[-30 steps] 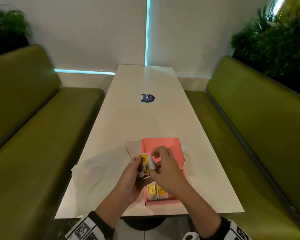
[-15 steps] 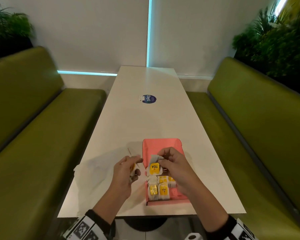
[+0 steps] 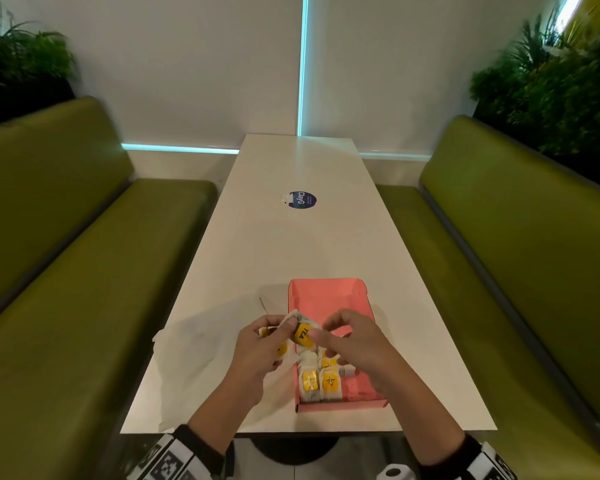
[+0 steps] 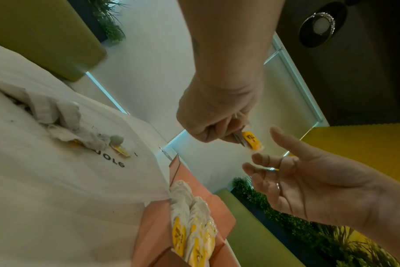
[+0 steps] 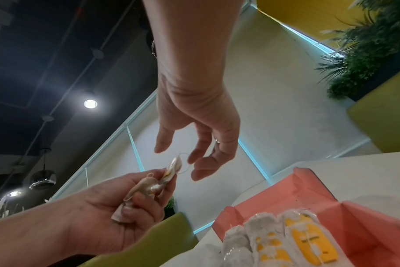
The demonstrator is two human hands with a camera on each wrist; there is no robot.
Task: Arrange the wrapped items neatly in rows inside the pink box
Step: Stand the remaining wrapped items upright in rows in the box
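Hands have drawn together over the white table point(image 3: 291, 251) between green benches point(image 3: 84, 271).

Right hand point(image 3: 354, 344) covers part of the open pink cardboard box point(image 3: 326, 292). Print on the boxed yellow-labelled white wrapped packets point(image 3: 321, 382) is illegible.

Room's pretty dim overall, most of the glow comes from the teal light strips point(image 3: 303, 64) on the wall ahead of my hands. The white table point(image 3: 291, 244) catches a soft sheen out past my grip, and my arms throw a faint grey shadow on it off to my left. Head view bends hard at the edges, benches curve outward. From my right wrist a ceiling spotlight point(image 5: 90, 103) blows out into glare against a dark, noisy ceiling. Left wrist view is soft and smeary, my forearm blurred up close.
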